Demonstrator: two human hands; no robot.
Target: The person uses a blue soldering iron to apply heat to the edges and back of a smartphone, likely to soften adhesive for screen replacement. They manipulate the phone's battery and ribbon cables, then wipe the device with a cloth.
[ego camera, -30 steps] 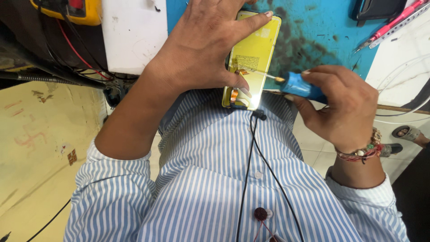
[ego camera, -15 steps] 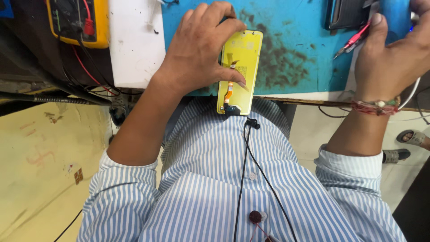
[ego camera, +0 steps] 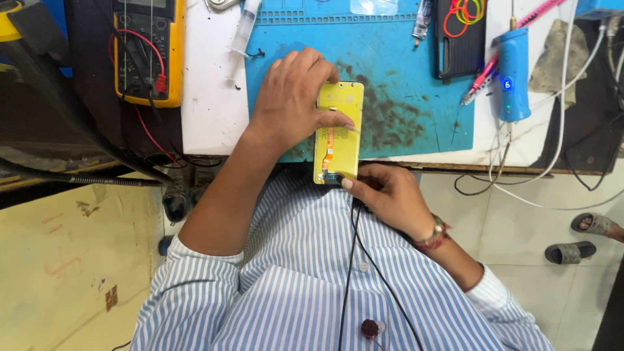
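Two bare hands meet on one yellow phone panel [ego camera: 338, 132] in the head view. The panel lies lengthwise on a blue repair mat [ego camera: 403, 78], its near end hanging over the bench edge above the person's striped shirt [ego camera: 312, 279]; an orange flex strip runs down its middle. The left hand [ego camera: 292, 101] lies flat over the panel's left side, fingers spread and pressing it down, thumb across its face. The right hand [ego camera: 385, 195] is curled at the panel's lower end, fingertips pinched together against the bottom edge by the connector; whether anything small is held between them cannot be told.

Half a second earlier the right hand was up at the far right of the bench, by the blue tool; now it has come back to the panel's bottom end, and a blue electric screwdriver [ego camera: 513, 75] lies alone on the white board beside a pink pen [ego camera: 494, 62]. The left hand has kept its hold on the panel.

A yellow multimeter [ego camera: 146, 52] sits at the left, a syringe [ego camera: 246, 26] on the white sheet beside it, and a dark phone [ego camera: 461, 39] lies on the mat's right edge.
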